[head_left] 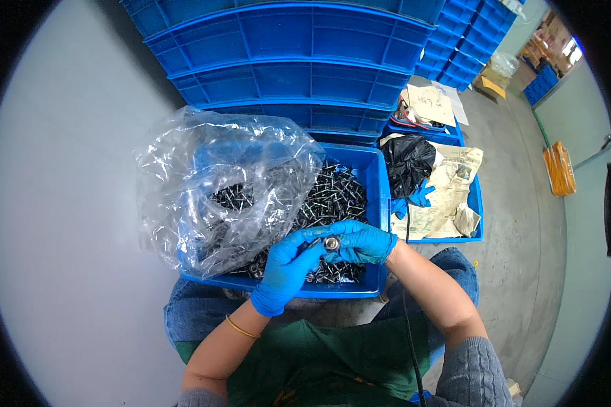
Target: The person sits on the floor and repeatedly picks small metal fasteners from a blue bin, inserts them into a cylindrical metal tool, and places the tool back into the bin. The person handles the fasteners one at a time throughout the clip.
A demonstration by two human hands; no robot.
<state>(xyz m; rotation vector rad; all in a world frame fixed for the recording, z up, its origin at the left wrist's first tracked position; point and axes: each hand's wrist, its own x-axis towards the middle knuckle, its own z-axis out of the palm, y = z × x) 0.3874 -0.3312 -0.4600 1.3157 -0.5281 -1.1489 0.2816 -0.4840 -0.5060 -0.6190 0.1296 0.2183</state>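
Both my hands wear blue gloves and meet over the front of a blue crate (375,183) filled with many dark, rod-like metal parts (336,197). My right hand (361,242) has its fingers closed on a small metal part with a round silver end (331,244), which faces up. Beside it, my left hand (283,270) is pinched at the dark, narrow piece next to that round end. Whether this is the same part or a second one is hidden by the fingers. A clear plastic bag (176,183) covers the crate's left side.
Stacked blue crates (285,34) rise directly behind. At right, a blue tray (480,203) holds brown paper (448,183), a black plastic bag (409,159) and blue gloves (421,197). A black cable (409,325) hangs past my right forearm. A pale wall (68,203) stands left.
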